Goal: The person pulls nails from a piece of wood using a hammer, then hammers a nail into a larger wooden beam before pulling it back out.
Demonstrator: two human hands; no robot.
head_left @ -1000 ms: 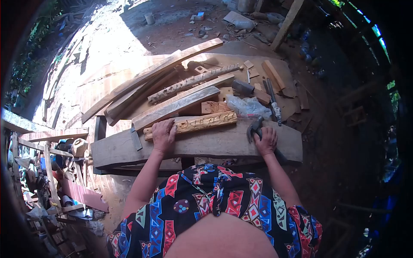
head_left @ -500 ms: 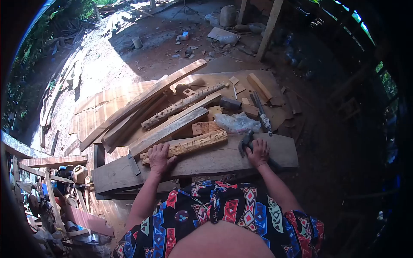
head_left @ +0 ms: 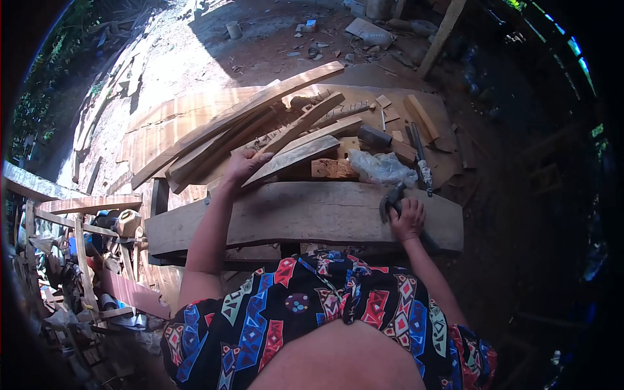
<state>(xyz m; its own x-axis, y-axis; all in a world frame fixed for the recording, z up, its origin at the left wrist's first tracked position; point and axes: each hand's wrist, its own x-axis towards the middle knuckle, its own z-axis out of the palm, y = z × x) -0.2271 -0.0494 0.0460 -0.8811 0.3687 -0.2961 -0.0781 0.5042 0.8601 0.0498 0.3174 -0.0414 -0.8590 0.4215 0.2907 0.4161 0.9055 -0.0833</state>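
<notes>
My left hand (head_left: 242,167) is closed around the near end of a narrow wooden batten (head_left: 302,122). It holds the batten slanting up and away to the right, above the pile of lumber. Under the batten lies a log strip with nails sticking up (head_left: 354,109), partly covered. On the right part of the thick plank (head_left: 305,211), my right hand (head_left: 407,221) is wrapped around a hammer (head_left: 392,197). The hammer's dark head points away from me, and its handle shows below the hand.
Beyond the plank, long boards (head_left: 240,123) lie piled on a wide wooden slab (head_left: 162,123). A clear plastic bag (head_left: 380,168), a dark cylinder (head_left: 375,136) and small blocks are near the right end. A cluttered rack (head_left: 81,227) stands at left, a post (head_left: 443,39) at upper right.
My left hand has lifted the batten off the plank and carried it forward over the pile. My right hand keeps its hold on the hammer. The view has shifted slightly.
</notes>
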